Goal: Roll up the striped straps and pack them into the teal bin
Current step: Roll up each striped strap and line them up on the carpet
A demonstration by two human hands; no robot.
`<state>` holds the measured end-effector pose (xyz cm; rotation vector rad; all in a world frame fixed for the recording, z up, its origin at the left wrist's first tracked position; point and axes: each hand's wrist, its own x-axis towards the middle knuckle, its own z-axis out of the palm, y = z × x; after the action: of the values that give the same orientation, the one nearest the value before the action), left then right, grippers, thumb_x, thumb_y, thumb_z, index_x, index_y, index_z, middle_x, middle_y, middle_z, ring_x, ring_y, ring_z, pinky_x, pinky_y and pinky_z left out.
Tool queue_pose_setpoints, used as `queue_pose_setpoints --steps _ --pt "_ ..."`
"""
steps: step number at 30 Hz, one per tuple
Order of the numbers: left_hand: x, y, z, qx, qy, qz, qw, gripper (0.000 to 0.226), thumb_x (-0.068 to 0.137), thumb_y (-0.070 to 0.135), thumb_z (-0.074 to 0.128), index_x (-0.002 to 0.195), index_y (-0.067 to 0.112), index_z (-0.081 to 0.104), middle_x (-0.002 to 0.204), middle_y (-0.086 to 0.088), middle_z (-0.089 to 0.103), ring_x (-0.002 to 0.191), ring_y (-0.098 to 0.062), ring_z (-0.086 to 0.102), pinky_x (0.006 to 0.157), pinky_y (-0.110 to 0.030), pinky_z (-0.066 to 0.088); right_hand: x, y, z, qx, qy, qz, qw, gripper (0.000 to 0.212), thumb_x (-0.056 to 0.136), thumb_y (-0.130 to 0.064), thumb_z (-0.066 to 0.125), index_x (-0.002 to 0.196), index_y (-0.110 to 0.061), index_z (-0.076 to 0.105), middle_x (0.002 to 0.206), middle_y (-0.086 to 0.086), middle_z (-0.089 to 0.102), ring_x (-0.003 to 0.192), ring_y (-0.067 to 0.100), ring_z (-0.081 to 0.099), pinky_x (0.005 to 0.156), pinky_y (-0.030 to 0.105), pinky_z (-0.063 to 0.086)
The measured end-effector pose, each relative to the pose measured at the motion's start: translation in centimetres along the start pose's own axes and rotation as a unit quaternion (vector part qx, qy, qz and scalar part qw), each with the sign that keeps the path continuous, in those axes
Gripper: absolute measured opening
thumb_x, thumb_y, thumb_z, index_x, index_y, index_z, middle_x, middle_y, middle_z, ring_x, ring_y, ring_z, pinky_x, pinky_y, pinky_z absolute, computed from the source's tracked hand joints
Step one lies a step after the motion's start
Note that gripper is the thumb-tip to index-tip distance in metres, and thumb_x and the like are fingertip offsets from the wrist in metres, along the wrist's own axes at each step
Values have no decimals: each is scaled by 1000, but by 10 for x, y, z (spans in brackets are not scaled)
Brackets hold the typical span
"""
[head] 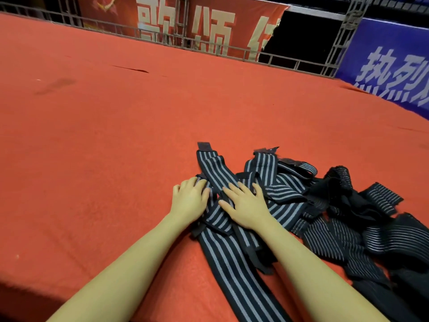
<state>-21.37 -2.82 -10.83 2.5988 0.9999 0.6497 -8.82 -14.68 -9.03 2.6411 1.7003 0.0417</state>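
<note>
A tangled pile of black straps with grey stripes (285,187) lies on the red carpet at the lower right. One long strap (234,270) runs from the pile toward the bottom edge between my forearms. My left hand (189,199) rests at the pile's left edge, its fingers curled over a strap end. My right hand (245,204) lies flat with fingers spread on the striped straps. No teal bin is in view.
The red carpeted floor (104,135) stretches wide to the left and ahead. A metal railing (209,46) lines the far edge, with a red banner (185,22) and a blue banner (392,66) behind it. Finer-striped black bands (383,231) lie at the right.
</note>
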Motion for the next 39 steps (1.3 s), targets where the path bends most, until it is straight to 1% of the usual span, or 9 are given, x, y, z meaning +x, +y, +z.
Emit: queue_pose_setpoints --steps 4,8,10,12,15,21,28,33,39 --pt "26 -4 5 47 -21 -26 998 40 99 33 35 135 22 47 139 -1 47 130 -25 38 101 -39 25 2 3 15 -4 37 40 999 60 95 -63 19 142 -32 40 149 -11 39 142 13 28 113 49 -1" --pt "51 -6 11 82 -56 -47 994 43 95 32 37 136 18 43 137 -5 48 127 -27 38 100 -41 25 29 -5 8 -17 143 30 989 69 90 -61 12 99 -23 69 106 -7 69 112 17 56 105 44 8" --pt "56 -6 17 94 -55 -62 992 40 98 34 35 133 17 45 133 -5 51 124 -28 39 99 -41 25 45 -4 5 10 148 10 989 60 95 -54 18 119 -22 64 127 -5 61 125 17 49 106 42 11" --pt "61 -5 23 92 -33 -66 993 38 100 34 34 131 16 49 129 -6 53 121 -29 40 98 -41 24 60 1 6 33 100 -11 994 54 101 -48 23 147 -23 35 155 -4 31 144 16 24 114 42 9" --pt "71 -9 29 81 -7 -75 994 36 100 33 37 125 14 55 124 -7 53 116 -31 39 95 -40 24 76 8 14 30 7 -14 999 62 99 -56 21 153 -28 13 161 -6 10 148 13 5 118 43 -4" --pt "87 -22 42 8 55 -118 991 31 95 34 51 107 8 63 115 -10 51 109 -31 38 91 -39 23 104 9 26 9 67 1 998 61 97 -57 31 147 -22 34 155 0 32 143 20 27 116 50 2" --pt "82 -21 47 -5 44 -111 993 32 97 39 45 110 13 59 125 -5 42 115 -27 33 98 -39 20 121 4 37 -33 196 -61 978 54 92 -43 32 134 -20 56 137 2 57 122 20 57 100 46 43" --pt "85 -29 46 7 68 -114 991 28 96 35 47 105 12 61 132 -5 39 120 -28 30 99 -41 19 136 2 48 -31 242 -35 969 45 95 -38 35 114 -17 70 122 0 67 106 24 67 100 58 39" --pt "84 -27 49 1 95 -116 989 22 93 29 53 98 10 64 133 -9 42 121 -33 32 98 -46 21 129 4 51 -4 324 22 946 45 99 -36 34 122 -13 65 124 6 66 110 33 64 106 64 30"
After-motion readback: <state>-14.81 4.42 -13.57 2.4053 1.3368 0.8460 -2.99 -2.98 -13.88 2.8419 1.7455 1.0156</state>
